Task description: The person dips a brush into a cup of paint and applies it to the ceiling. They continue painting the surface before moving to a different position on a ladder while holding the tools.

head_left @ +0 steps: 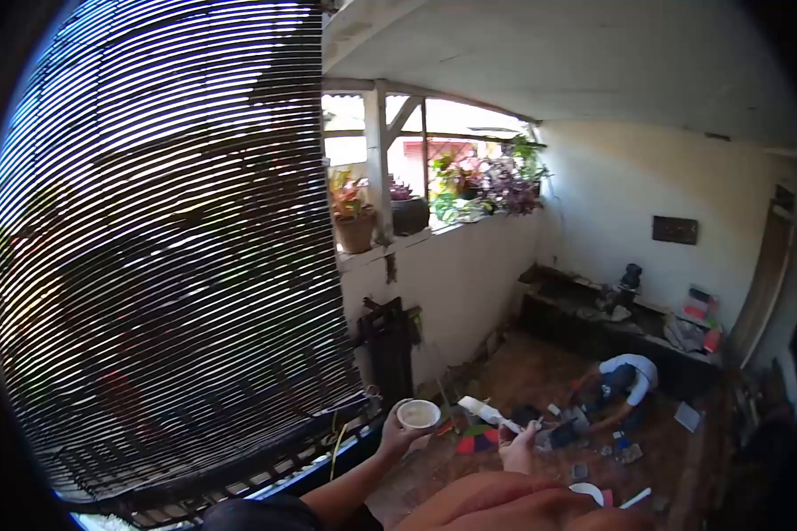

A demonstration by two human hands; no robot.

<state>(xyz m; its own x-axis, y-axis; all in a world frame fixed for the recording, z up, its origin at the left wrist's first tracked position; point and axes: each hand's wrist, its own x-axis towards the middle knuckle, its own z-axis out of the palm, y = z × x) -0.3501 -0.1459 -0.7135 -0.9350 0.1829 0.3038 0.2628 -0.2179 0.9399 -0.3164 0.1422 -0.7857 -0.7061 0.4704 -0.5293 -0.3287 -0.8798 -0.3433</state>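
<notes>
My left hand (pixel 400 435) is wrapped round a small white cup (pixel 419 413), held upright with something pale inside. To its right, my right hand (pixel 518 449) grips a paintbrush (pixel 483 410) by the handle. The brush's broad white end points up and left, toward the cup but apart from it. Fine detail of the brush is too small to make out.
A slatted blind (pixel 168 265) hangs close on my left. Potted plants (pixel 354 232) line the wall ledge. Below, a person (pixel 629 379) in a light shirt crouches among scattered items on the brown floor. A white round container (pixel 586 492) lies lower right.
</notes>
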